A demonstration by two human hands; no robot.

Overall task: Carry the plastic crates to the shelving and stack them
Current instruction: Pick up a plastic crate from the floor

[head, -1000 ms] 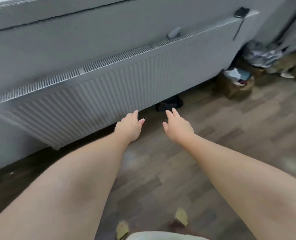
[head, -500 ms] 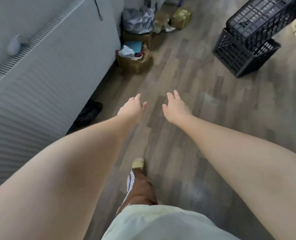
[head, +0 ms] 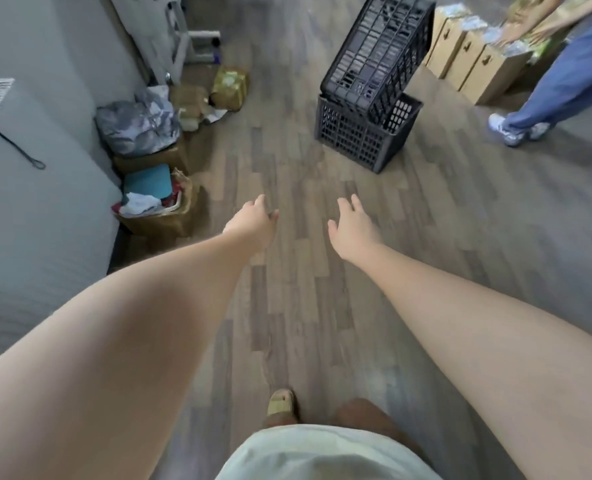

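Observation:
Two black plastic crates stand on the wooden floor ahead and slightly right. The lower crate [head: 355, 135] sits flat with its opening up. The upper crate [head: 377, 53] leans tilted into it, its lattice bottom facing me. My left hand [head: 253, 221] and my right hand [head: 353, 226] reach forward over bare floor, well short of the crates. Both hands are empty with fingers apart. No shelving is in view.
A white radiator [head: 27, 220] runs along the left wall. Paper bags of clothes [head: 159, 206] and a grey bundle [head: 138, 124] line its foot. Cardboard boxes [head: 474, 60] stand at the far right, where another person in blue trousers [head: 561, 88] bends over them.
The view has swung right from the radiator toward the room, bringing the crates nearer and more central. My hands have spread a little wider apart; both stay empty.

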